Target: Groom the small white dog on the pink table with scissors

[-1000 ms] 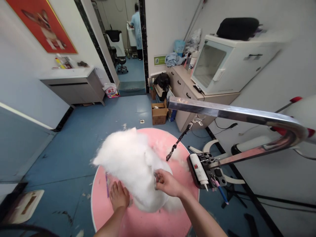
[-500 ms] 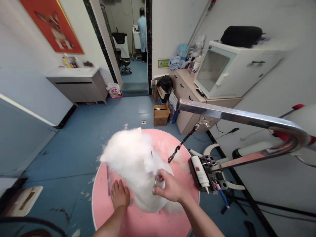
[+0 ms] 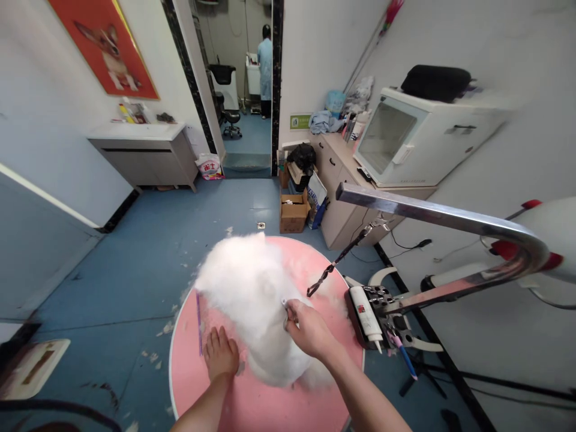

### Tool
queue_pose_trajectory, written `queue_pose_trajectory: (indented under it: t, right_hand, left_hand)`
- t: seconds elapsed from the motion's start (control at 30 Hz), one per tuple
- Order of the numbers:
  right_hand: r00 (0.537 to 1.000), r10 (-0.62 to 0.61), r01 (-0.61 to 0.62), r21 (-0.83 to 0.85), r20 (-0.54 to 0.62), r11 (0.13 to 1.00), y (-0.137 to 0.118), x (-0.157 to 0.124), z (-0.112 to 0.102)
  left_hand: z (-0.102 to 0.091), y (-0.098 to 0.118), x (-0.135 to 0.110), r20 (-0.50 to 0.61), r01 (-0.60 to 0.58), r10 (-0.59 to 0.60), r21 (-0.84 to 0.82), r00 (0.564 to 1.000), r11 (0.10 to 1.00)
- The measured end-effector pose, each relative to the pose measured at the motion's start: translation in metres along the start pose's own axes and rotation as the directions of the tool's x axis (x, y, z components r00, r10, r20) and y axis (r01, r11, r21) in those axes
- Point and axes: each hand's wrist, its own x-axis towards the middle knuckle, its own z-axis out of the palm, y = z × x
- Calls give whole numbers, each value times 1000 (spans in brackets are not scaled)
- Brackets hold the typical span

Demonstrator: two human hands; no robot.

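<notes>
A fluffy white dog [image 3: 252, 288] is on the round pink table [image 3: 270, 414], its head toward the far left. My right hand [image 3: 310, 327] is closed on the handles of metal scissors [image 3: 285, 306] against the fur of its side; the blades are mostly hidden in this view. Flat on the tabletop, fingers stretched out, my left hand [image 3: 220, 353] rests beside the dog's body and holds nothing. A thin purple comb-like stick [image 3: 198, 324] lies to the left of that hand. Loose white hair is scattered over the table.
A metal arm [image 3: 432, 213] with a hanging black strap [image 3: 333, 264] reaches over the right side. Beside the table a tool holder carries a white bottle [image 3: 365, 315] and several tools. A cardboard box [image 3: 293, 213] stands beyond. A person in blue [image 3: 265, 72] is in the far room.
My right hand has turned a little with the scissors, and the blade that stood out above the fur no longer shows. My left hand stays flat on the table. The view has shifted slightly.
</notes>
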Motion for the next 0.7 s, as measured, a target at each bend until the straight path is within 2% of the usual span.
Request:
queue_pose_trajectory:
  t: [0.17, 0.3, 0.43, 0.6, 0.7]
  right_hand:
    - [996, -79, 76, -73, -35, 994, -9, 0, 3]
    - [999, 10, -15, -143, -40, 990, -16, -2, 15]
    - [994, -47, 21, -256, -96, 966, -26, -8, 31]
    - [984, 101, -148, -351, -149, 924, -39, -14, 51]
    - [972, 91, -171, -379, -218, 910, -49, -19, 59]
  left_hand:
    - [2, 1, 0, 2, -5, 5, -15, 1000, 1000]
    - [0, 4, 0, 5, 7, -7, -27, 1000, 1000]
    - [-8, 9, 0, 8, 2, -2, -17, 1000, 1000]
    - [-13, 10, 1, 41, 4, -2, -40, 999, 999]
    - [-13, 9, 1, 36, 2, 1, -69, 999, 998]
